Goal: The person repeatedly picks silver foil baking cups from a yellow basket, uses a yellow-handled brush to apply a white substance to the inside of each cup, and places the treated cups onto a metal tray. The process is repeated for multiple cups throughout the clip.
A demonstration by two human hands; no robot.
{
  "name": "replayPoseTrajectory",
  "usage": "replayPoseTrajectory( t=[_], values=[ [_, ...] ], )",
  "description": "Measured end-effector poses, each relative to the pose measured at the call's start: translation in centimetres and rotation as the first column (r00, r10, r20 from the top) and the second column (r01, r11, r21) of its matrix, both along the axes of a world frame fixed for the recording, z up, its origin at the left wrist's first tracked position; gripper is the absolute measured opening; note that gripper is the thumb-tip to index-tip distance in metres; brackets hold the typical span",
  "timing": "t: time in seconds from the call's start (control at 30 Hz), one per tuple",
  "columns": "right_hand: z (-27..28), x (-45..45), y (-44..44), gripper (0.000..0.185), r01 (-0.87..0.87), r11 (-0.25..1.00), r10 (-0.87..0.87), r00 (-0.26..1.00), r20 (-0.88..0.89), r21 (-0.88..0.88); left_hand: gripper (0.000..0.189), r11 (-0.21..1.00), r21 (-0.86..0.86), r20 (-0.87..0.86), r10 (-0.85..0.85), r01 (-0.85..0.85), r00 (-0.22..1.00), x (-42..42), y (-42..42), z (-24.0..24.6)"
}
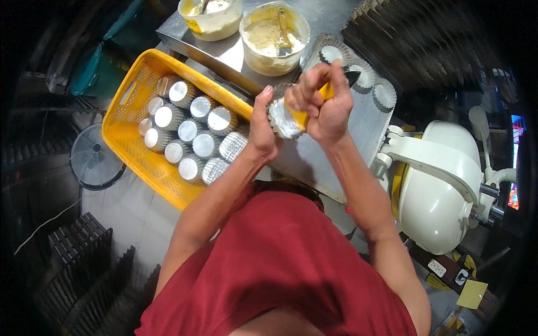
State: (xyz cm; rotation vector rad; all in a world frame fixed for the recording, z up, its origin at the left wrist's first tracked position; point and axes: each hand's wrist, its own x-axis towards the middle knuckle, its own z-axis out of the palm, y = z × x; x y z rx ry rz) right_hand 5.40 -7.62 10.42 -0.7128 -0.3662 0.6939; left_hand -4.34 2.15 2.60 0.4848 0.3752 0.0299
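Note:
My left hand (264, 124) holds a round fluted metal mould (282, 119) above the edge of a metal tray. In my right hand (325, 101) is a yellow-handled brush (299, 117), its lower end against the mould; the bristles cannot be made out clearly. Several fluted moulds (384, 93) with whitish insides stand on the metal tray (336, 161) at the upper right. To the left, a yellow plastic crate (147, 180) holds many upturned fluted moulds (204, 145). Beyond my hands stands a plastic tub (273, 59) of pale, creamy matter with a brush (284, 29) in it.
A second tub (214, 25) is beside the first on a steel table (227, 52). A large white machine (437, 189) stands close on the right. A dark slatted stack (412, 38) rises at the upper right, and a round fan (96, 155) is at the left.

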Motion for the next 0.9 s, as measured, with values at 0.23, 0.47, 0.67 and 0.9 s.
replayPoseTrajectory(
  t=[0.23, 0.47, 0.67, 0.9],
  values=[
    [-1.0, -0.3, 1.5, 0.042, 0.223, 0.975, -0.219, 0.969, 0.116, -0.019, 0.059, 0.998, -0.063, 0.056, 0.027, -0.024, 0.998, 0.0, 0.4, -0.2],
    [1.6, -1.8, 0.1, 0.024, 0.223, 0.764, 0.240, 0.773, 0.587, -0.605, 0.053, 0.994, -0.087, -0.045, 0.061, -0.065, 0.997, 0.3, 1.4, -2.5],
    [-5.6, -2.7, -4.3, 0.016, 0.347, 0.534, 0.504, 0.602, 0.619, -0.771, 0.061, 0.885, 0.462, -0.047, 0.086, -0.054, 0.995, -1.3, 1.2, -5.0],
    [-8.3, 3.6, -5.9, 0.029, 0.713, 0.273, 0.685, 0.328, 0.650, -0.646, 0.069, 0.006, 0.984, -0.169, 0.377, 0.181, 0.910, -9.0, 11.9, -10.3]
  ],
)
